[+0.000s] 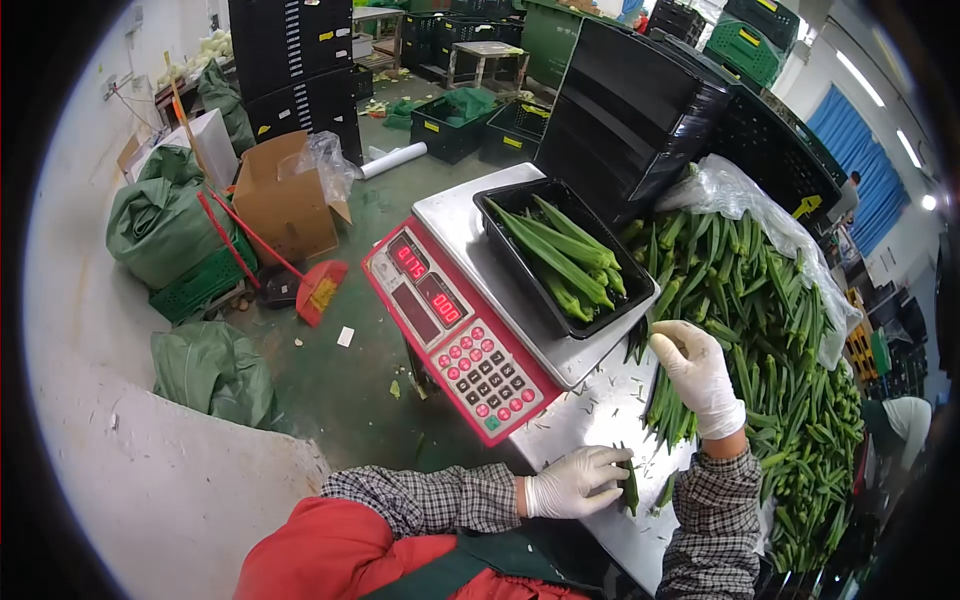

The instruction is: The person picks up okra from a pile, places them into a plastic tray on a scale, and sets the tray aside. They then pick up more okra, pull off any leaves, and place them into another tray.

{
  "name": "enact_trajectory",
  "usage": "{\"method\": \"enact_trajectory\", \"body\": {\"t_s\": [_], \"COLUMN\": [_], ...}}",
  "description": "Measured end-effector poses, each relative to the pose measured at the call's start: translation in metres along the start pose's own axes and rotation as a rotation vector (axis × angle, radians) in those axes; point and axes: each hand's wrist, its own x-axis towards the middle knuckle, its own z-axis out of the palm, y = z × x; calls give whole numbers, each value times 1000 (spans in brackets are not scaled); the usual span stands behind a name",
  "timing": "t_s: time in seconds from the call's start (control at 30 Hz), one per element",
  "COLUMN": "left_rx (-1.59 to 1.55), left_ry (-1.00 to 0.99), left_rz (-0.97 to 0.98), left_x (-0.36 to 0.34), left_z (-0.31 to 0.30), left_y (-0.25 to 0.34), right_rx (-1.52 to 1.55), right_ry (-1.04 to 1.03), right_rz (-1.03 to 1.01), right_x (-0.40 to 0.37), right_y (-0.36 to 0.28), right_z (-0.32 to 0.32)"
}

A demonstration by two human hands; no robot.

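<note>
My left hand (578, 482), in a white glove, is closed at the fingertips on a green okra pod (630, 490) low over the metal table (592, 410). My gloved right hand (700, 380) is at the left side of a large okra pile (775, 370), its fingers curved and thumb apart, with no pod showing between them. Close to its fingertips is the corner of a scale (450, 215) with a red body and a steel pan. On the pan rests a black tray (497, 238) with several okra pods (565, 255) lengthwise in it. The red display reads about 0.175.
Clear plastic sheeting (815, 290) edges the pile. Behind the scale stand stacked black crates (625, 110). On the floor to the left are a cardboard box (285, 200), a red broom (320, 290) and green sacks (215, 370). Loose trimmings lie on the table.
</note>
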Motion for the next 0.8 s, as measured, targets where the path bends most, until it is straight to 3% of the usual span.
{"method": "enact_trajectory", "body": {"t_s": [0.17,0.3,0.37,0.47,0.57,0.63,0.67,0.73,0.8], "left_rx": [-7,48,47,137,87,15,83,123,42], "left_ry": [-3,35,6,-119,38,92,-70,14,-6], "left_rz": [-25,21,-27,-209,-140,-138,-175,-3,-116], "left_x": [-1,4,4,-8,-8,5,4,5,1], "left_z": [-1,-4,-6,-10,-2,2,-7,-1,-2], "left_y": [1,11,15,12,9,15,18,16,11], "right_rx": [58,51,180,101,152,383,459,835,915], "right_ry": [-56,-256,-262,83,237,160,143,236,364], "right_rz": [45,238,282,169,221,324,338,430,483], "right_x": [0,14,23,40,41,9,-5,-62,-134], "right_y": [-23,-43,-47,-32,-19,-10,2,21,35], "right_z": [8,28,42,66,60,35,30,12,-12]}}
